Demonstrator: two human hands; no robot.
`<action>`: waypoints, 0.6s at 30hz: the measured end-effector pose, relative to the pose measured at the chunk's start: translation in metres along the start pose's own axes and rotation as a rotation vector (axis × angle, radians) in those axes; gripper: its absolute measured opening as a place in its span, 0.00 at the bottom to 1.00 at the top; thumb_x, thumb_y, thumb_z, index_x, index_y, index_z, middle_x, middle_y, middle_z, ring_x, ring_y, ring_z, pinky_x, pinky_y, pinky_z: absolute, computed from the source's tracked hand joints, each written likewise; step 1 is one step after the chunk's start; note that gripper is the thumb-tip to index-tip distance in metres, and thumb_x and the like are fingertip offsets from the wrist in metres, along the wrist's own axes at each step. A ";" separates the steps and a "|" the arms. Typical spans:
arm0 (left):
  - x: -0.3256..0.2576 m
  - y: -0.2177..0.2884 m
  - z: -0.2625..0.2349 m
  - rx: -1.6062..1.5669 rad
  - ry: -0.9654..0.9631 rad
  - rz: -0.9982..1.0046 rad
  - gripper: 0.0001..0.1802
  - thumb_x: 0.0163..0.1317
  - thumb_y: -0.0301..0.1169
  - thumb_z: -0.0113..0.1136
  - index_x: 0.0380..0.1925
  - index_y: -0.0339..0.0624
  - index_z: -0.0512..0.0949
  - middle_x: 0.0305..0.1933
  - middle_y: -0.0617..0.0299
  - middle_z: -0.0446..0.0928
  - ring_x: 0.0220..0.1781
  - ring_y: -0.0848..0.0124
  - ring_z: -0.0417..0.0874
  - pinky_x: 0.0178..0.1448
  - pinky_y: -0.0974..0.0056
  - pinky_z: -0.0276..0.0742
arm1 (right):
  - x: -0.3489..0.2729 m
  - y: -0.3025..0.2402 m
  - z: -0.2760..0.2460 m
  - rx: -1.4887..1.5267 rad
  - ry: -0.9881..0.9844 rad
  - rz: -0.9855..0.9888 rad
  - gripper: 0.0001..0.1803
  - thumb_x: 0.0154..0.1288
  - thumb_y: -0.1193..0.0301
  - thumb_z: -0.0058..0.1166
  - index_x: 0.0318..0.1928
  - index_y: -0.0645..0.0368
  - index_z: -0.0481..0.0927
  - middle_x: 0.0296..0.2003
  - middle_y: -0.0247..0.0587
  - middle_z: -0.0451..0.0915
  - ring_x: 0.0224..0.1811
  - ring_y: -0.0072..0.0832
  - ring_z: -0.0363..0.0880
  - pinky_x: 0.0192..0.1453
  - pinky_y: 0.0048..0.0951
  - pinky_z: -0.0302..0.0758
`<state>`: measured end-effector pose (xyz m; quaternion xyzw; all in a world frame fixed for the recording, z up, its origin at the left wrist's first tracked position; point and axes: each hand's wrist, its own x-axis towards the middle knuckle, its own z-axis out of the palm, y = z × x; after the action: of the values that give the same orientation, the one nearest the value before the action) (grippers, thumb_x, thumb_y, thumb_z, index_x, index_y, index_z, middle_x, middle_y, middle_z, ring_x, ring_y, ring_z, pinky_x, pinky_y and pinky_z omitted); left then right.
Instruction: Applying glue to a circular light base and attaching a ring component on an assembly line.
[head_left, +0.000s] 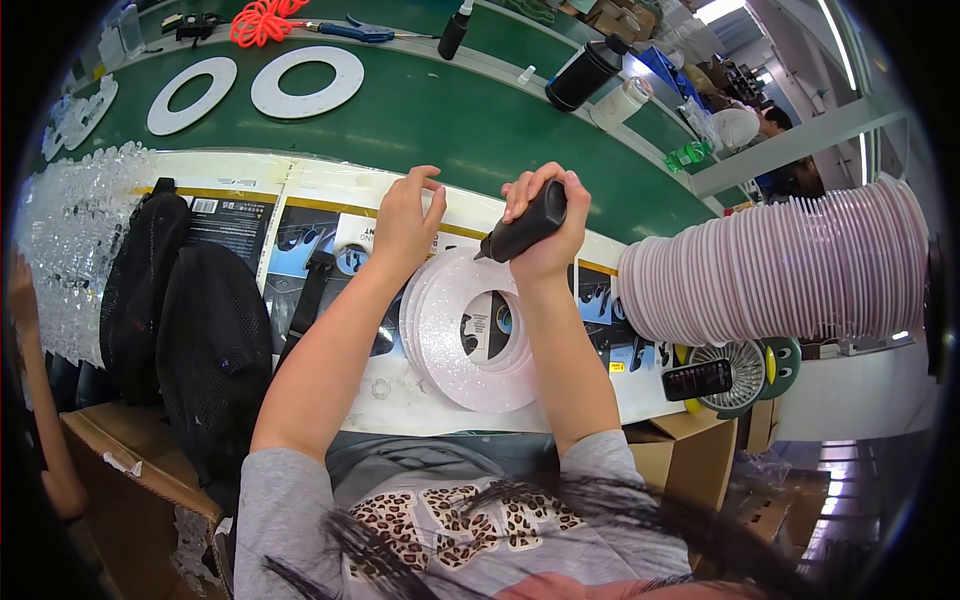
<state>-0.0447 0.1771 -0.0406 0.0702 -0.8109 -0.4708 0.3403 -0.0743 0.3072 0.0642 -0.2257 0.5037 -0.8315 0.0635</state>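
Observation:
My right hand (548, 225) is wrapped round a black squeeze bottle (527, 222), tilted with its narrow tip down to the left. The tip is at the upper edge of a glittery pale pink flat ring (450, 350); whether it touches cannot be made out. That ring lies on at least one similar ring, with printed card showing through the central hole. My left hand (408, 218) is raised just beyond the rings' upper left, holding nothing visible, its thumb and fingers apart and partly curled.
A long row of pale pink rings (770, 265) stands at right, near a phone (697, 380) and a small fan (735, 372). Black mesh bags (215, 350) and clear plastic pieces (75, 240) are at left. White rings (307, 82), pliers (355, 30) and orange cord (265, 22) lie at the back.

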 end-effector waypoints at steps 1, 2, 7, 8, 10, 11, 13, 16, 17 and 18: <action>0.000 0.000 0.001 -0.001 0.000 0.000 0.13 0.62 0.31 0.53 0.46 0.38 0.71 0.36 0.55 0.79 0.44 0.55 0.77 0.50 0.54 0.70 | 0.000 0.000 -0.001 -0.007 -0.005 -0.001 0.23 0.68 0.54 0.32 0.21 0.56 0.63 0.12 0.36 0.64 0.17 0.25 0.63 0.42 0.29 0.64; 0.000 0.000 0.001 -0.002 -0.002 0.000 0.14 0.62 0.31 0.53 0.46 0.38 0.70 0.36 0.56 0.79 0.44 0.55 0.77 0.50 0.54 0.70 | 0.001 0.001 -0.001 -0.008 -0.005 -0.001 0.23 0.68 0.54 0.32 0.21 0.56 0.63 0.12 0.36 0.64 0.17 0.25 0.63 0.42 0.29 0.64; 0.000 0.000 0.001 -0.005 -0.002 0.005 0.14 0.62 0.31 0.53 0.46 0.38 0.70 0.36 0.56 0.79 0.44 0.55 0.77 0.50 0.54 0.70 | 0.001 0.003 -0.002 -0.008 -0.009 0.001 0.23 0.68 0.54 0.32 0.21 0.56 0.63 0.12 0.36 0.64 0.16 0.25 0.63 0.41 0.29 0.64; 0.000 -0.001 0.001 -0.007 -0.002 0.003 0.14 0.62 0.31 0.53 0.46 0.38 0.70 0.36 0.56 0.79 0.44 0.55 0.77 0.50 0.54 0.70 | 0.001 0.004 -0.002 -0.008 -0.009 0.003 0.23 0.68 0.54 0.32 0.21 0.56 0.63 0.12 0.36 0.64 0.16 0.25 0.63 0.41 0.29 0.64; 0.001 0.000 0.001 -0.010 -0.003 0.002 0.14 0.62 0.31 0.53 0.46 0.39 0.71 0.36 0.56 0.79 0.44 0.55 0.77 0.50 0.54 0.70 | 0.001 0.003 -0.003 -0.013 -0.007 0.003 0.23 0.68 0.54 0.32 0.21 0.56 0.63 0.12 0.36 0.64 0.16 0.25 0.63 0.41 0.28 0.64; 0.001 0.001 0.001 -0.011 -0.003 0.004 0.14 0.62 0.31 0.53 0.46 0.39 0.71 0.36 0.56 0.79 0.44 0.55 0.77 0.49 0.54 0.70 | 0.001 0.003 -0.003 -0.014 -0.007 0.002 0.23 0.68 0.54 0.32 0.21 0.56 0.63 0.12 0.36 0.64 0.16 0.25 0.63 0.41 0.28 0.64; 0.001 0.000 0.001 -0.010 -0.001 0.004 0.14 0.62 0.31 0.53 0.46 0.39 0.71 0.36 0.56 0.79 0.44 0.55 0.77 0.49 0.54 0.70 | 0.001 0.003 -0.002 -0.037 0.007 -0.006 0.23 0.68 0.54 0.32 0.21 0.56 0.63 0.12 0.36 0.65 0.17 0.26 0.63 0.42 0.29 0.64; 0.001 0.000 0.002 -0.017 -0.004 -0.003 0.14 0.62 0.31 0.54 0.46 0.39 0.71 0.36 0.57 0.79 0.43 0.56 0.77 0.49 0.54 0.70 | -0.002 -0.007 0.001 -0.032 0.056 -0.026 0.22 0.68 0.54 0.32 0.22 0.56 0.63 0.14 0.36 0.65 0.18 0.26 0.64 0.44 0.30 0.63; 0.001 0.001 0.003 -0.017 -0.004 -0.001 0.13 0.62 0.31 0.54 0.46 0.39 0.71 0.36 0.57 0.79 0.43 0.56 0.77 0.49 0.54 0.70 | -0.005 -0.012 0.002 -0.033 0.056 -0.025 0.22 0.68 0.54 0.32 0.22 0.56 0.63 0.14 0.36 0.65 0.18 0.26 0.64 0.44 0.30 0.63; 0.000 0.000 0.002 -0.012 0.001 -0.002 0.13 0.62 0.31 0.54 0.45 0.39 0.71 0.35 0.57 0.79 0.43 0.56 0.77 0.49 0.54 0.70 | -0.010 -0.016 0.005 0.014 0.023 -0.022 0.22 0.68 0.54 0.31 0.23 0.55 0.63 0.14 0.36 0.65 0.19 0.26 0.64 0.45 0.30 0.63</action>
<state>-0.0457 0.1782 -0.0416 0.0689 -0.8078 -0.4761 0.3406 -0.0614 0.3144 0.0770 -0.2211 0.4961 -0.8381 0.0504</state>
